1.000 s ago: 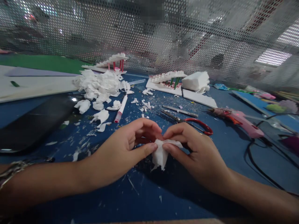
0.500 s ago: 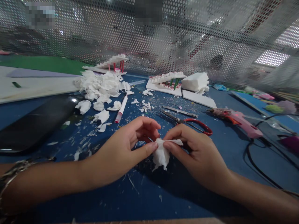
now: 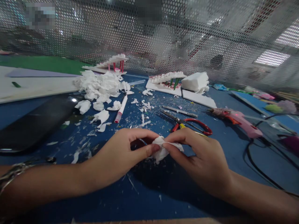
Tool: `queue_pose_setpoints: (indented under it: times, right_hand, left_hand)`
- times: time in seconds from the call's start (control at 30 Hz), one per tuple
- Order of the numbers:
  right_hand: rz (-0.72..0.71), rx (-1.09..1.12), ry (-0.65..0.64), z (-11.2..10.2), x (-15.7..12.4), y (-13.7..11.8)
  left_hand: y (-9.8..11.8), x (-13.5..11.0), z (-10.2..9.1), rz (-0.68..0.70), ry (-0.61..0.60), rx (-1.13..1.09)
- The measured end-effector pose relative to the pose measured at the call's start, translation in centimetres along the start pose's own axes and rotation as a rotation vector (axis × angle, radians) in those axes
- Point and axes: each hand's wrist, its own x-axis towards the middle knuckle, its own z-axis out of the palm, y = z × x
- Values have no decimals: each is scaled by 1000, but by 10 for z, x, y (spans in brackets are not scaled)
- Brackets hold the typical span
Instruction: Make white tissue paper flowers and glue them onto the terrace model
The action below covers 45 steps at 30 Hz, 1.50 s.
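Left hand (image 3: 126, 149) and right hand (image 3: 201, 158) pinching white tissue (image 3: 159, 157) over a blue tabletop (image 3: 112, 200)

A perforated metal screen (image 3: 182, 37) is rising behind the blue tabletop and closing off its far side. The near edge (image 3: 187, 221), a pale strip, is running along the bottom of the view, leaving a broad stretch of blue, flecked with slivers, between it and the wrists. At far left, a white board (image 3: 35, 89) is jutting in, and a black smartphone-like device (image 3: 39, 124) is lying in front of it, beyond the left forearm.

At centre, the left hand is curving around a hollow, its thumb and forefinger drawing together on the tissue's left side. The right hand is gripping more narrowly, thumb and forefinger pinching a fold.

A heap of torn tissue (image 3: 100, 85) is spreading beyond the left hand. A pink glue gun (image 3: 243, 120) is lying to the right, apart from the right hand, its black cord looping near that forearm. Red-handled scissors (image 3: 177, 120) are lying just past the right fingers, crowding the room ahead, with a slim metal tool (image 3: 179, 111) resting behind. A white marker (image 3: 121, 109) is pointing away beside the heap.

Between the fingertips, the white tissue is hanging crumpled, one tip poking out rightward. Paper scraps (image 3: 146, 106) are dotting the surface beyond.
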Motion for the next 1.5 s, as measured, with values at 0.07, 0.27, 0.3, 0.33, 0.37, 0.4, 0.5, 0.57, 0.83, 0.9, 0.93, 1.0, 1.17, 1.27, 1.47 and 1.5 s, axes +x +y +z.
queue_pose_setpoints:
  times: [0.07,0.27,0.3,0.33,0.37,0.4,0.5,0.57,0.83,0.9,0.93,1.0,1.17,1.27,1.47,1.5]
  right_hand:
    - [36,45,-10,-1,1,0]
    - [127,228,-37,-4,1,2]
    - [149,264,-39,-3,2,2]
    - [170,305,-44,-3,2,2]
    - [186,351,-52,-3,2,2]
    - [198,396,-62,-3,2,3]
    - [214,504,-89,-2,3,4]
    - [224,540,-91,-2,3,4]
    - [175,493,-52,2,0,4]
    - [142,441,-41,3,-1,4]
    - [132,419,-37,3,-1,5]
    - [124,373,-30,4,0,6]
    - [79,287,2,5,0,5]
    - [40,264,0,5,0,4]
    - [34,282,56,0,-2,4]
    - [22,268,83,-2,-2,4]
  left_hand:
    - [1,0,-1,-5,13,-6]
    - [2,5,-2,-26,26,-75]
    - [2,5,-3,-17,30,-81]
    - [2,6,-3,-7,34,-84]
    - [2,6,-3,1,36,-84]
    - [2,7,-4,12,34,-84]
    - [1,6,-5,39,7,-75]
    - [0,5,-5,40,20,-84]
    - [-3,5,-2,16,50,-111]
    - [-1,6,-1,7,55,-123]
    - [0,6,-1,5,50,-125]
    - [1,6,-1,10,34,-135]
    - [1,4,0,26,11,-182]
    - [0,3,1,-2,28,-172]
    - [2,5,-2,-53,16,-137]
    - [2,6,-3,-50,23,-124]
